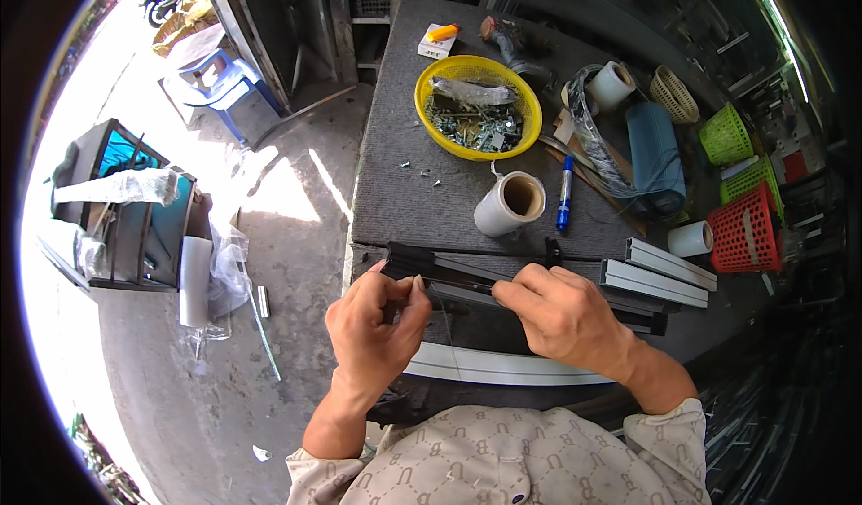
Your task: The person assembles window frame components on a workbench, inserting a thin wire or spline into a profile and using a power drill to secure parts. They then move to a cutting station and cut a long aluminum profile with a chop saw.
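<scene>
On bench (386,182) — dark profile (462,272) part-hidden behind hands (377,318) — hold unclear.

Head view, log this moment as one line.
Left hand: curled at left end of dark bars; Right hand: curled over bars; Held: unclear; Yellow basket: small metal hardware; Blue marker: beside white roll

Matt metal-look dk. profile (462,273), smooth metal bars (655,283), glossy plas. basket (489,155), rough benchtop (395,191), shiny metal screws (476,134)

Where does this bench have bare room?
Bare: between the loose screws and black rails, left of the white roll by the marker, and left of the yellow basket. Crowded: around the blue roll and red basket, and beneath the left hand and right hand.
</scene>
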### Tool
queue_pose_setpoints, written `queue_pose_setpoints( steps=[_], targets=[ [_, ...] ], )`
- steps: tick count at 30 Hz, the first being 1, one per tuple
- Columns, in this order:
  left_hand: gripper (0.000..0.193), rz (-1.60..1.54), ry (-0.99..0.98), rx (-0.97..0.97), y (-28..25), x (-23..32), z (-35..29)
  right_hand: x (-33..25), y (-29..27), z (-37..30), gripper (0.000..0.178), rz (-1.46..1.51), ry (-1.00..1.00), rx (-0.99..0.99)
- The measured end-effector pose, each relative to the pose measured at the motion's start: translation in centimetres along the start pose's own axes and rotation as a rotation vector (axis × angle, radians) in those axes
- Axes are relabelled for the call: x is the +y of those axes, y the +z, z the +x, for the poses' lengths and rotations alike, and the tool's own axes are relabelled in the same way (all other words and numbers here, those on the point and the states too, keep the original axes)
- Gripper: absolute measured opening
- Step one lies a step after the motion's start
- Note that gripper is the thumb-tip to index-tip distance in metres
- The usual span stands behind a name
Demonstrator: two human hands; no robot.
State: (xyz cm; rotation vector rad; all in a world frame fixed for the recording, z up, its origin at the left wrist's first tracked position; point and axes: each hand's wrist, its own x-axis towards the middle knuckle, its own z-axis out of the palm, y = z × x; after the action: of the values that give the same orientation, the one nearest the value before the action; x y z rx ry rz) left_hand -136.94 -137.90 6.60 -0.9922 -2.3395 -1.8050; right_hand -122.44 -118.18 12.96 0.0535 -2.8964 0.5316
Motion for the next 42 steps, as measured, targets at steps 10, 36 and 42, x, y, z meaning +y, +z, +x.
queue_pose_setpoints(
  steps=[10,36,42],
  targets=[
    [0.028,0.064,-0.029,-0.038,-0.6,-0.5,-0.4,0.9,-0.4,-0.1,0.028,-0.048,-0.113,-0.085],
    [0.024,0.064,-0.312,-0.221,-1.0,-1.1,-0.4,4.0,-2.9,-3.8,0.014,0.303,-0.024,0.305],
    [0.023,-0.036,-0.273,-0.023,-0.1,-0.8,-0.4,28.9,-16.4,-17.3,0.022,-0.287,0.682,0.623]
  ],
)
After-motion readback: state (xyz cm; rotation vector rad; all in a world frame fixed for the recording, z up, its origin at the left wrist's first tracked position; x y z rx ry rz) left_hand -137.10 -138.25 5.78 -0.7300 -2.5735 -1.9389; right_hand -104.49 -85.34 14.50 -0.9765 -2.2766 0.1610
